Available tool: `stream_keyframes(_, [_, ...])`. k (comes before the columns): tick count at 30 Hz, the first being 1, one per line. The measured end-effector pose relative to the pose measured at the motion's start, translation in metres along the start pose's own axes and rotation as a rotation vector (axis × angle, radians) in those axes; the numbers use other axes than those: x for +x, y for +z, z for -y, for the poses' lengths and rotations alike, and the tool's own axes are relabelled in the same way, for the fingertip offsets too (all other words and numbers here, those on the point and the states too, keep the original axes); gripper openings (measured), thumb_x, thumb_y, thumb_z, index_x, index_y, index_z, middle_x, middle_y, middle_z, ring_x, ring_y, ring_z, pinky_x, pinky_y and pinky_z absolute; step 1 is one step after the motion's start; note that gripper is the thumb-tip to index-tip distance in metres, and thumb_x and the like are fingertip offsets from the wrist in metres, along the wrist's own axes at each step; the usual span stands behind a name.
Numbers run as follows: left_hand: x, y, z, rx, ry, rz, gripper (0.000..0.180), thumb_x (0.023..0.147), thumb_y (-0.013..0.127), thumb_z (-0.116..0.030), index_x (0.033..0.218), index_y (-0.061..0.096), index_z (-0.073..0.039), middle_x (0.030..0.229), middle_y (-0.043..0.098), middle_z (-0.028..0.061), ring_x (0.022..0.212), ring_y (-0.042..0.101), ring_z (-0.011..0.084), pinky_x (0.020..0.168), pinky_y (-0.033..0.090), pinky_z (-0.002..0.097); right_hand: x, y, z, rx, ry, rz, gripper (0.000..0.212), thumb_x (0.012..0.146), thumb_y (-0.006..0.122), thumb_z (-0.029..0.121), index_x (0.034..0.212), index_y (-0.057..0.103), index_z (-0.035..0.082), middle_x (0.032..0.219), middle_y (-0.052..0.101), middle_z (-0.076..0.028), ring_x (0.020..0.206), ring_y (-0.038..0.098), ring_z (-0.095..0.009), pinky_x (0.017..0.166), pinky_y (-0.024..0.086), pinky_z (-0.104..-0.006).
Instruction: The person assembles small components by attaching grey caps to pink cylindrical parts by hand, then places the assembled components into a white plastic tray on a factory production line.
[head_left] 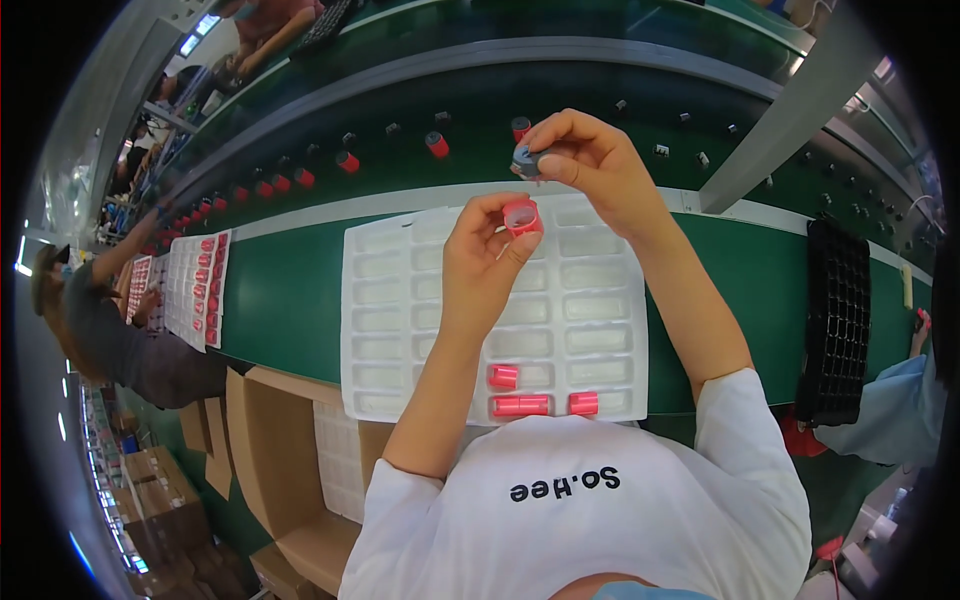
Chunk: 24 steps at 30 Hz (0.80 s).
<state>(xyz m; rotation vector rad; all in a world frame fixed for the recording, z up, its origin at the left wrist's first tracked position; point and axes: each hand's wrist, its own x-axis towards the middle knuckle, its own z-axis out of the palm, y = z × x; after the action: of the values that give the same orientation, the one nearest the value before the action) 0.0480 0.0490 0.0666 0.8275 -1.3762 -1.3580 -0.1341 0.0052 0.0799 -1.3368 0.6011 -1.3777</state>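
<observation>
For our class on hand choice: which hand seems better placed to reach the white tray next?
Probably the left hand, holding a pink cylinder nearer the tray; the right hand holds a grey part farther out.

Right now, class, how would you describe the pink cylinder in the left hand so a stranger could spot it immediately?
On the green bench lies a large white compartment tray. Above it, the person's left hand grips a short pink cylinder, its pale open end showing. Unlike the pink pieces lying in the tray, this one is held up.
</observation>
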Motion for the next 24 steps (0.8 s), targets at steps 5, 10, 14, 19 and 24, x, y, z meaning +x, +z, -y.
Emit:
stream_keyframes(5, [0.000, -0.002, 0.001, 0.031, 0.052, -0.065, 0.036, 0.084, 0.071, -0.007, 0.116, 0.055, 0.000, 0.109, 0.059, 0.0077, 0.097, 0.058, 0.0149, 0.089, 0.047, 0.0278, -0.006, 0.020, -0.006, -0.065, -0.085, -0.027, 0.013, 0.081, 0.072, 0.005, 0.091, 0.064, 0.004, 0.100, 0.062, -0.009, 0.094, 0.063, -0.017, 0.086, 0.052, -0.0286])
stream_keyframes(10, [-0.002, -0.003, 0.001, 0.076, 0.072, -0.173, 0.036, 0.083, 0.073, -0.009, 0.115, 0.057, 0.000, 0.106, 0.061, 0.0084, 0.094, 0.059, 0.0153, 0.088, 0.047, 0.0285, -0.010, 0.027, -0.010, -0.293, -0.210, -0.038, 0.012, 0.080, 0.073, 0.006, 0.088, 0.065, 0.005, 0.100, 0.063, -0.009, 0.094, 0.062, -0.019, 0.086, 0.049, -0.0300])
stream_keyframes(14, [-0.002, -0.006, 0.000, 0.192, 0.100, -0.228, 0.035, 0.082, 0.074, -0.013, 0.111, 0.060, -0.001, 0.100, 0.064, 0.0077, 0.091, 0.060, 0.0157, 0.085, 0.048, 0.0280, -0.013, 0.034, -0.011, -0.443, -0.293, -0.013, 0.012, 0.079, 0.073, 0.006, 0.089, 0.068, 0.006, 0.098, 0.066, -0.009, 0.092, 0.062, -0.019, 0.083, 0.048, -0.0305])
stream_keyframes(19, [-0.002, -0.008, -0.001, 0.261, 0.114, -0.252, 0.032, 0.081, 0.075, -0.015, 0.107, 0.062, -0.002, 0.096, 0.065, 0.0075, 0.089, 0.062, 0.0163, 0.083, 0.049, 0.0284, -0.011, 0.036, -0.016, -0.463, -0.319, -0.040, 0.010, 0.078, 0.073, 0.006, 0.088, 0.070, 0.005, 0.091, 0.068, -0.008, 0.086, 0.064, -0.020, 0.076, 0.050, -0.0289])
stream_keyframes(24, [-0.002, -0.013, 0.004, 0.411, 0.180, -0.310, 0.028, 0.081, 0.075, -0.013, 0.105, 0.064, -0.003, 0.094, 0.066, 0.0072, 0.086, 0.062, 0.0170, 0.080, 0.049, 0.0285, -0.012, 0.037, -0.014, -0.630, -0.314, 0.037, 0.014, 0.077, 0.075, 0.009, 0.089, 0.069, 0.005, 0.091, 0.068, -0.009, 0.084, 0.064, -0.022, 0.073, 0.050, -0.0297])
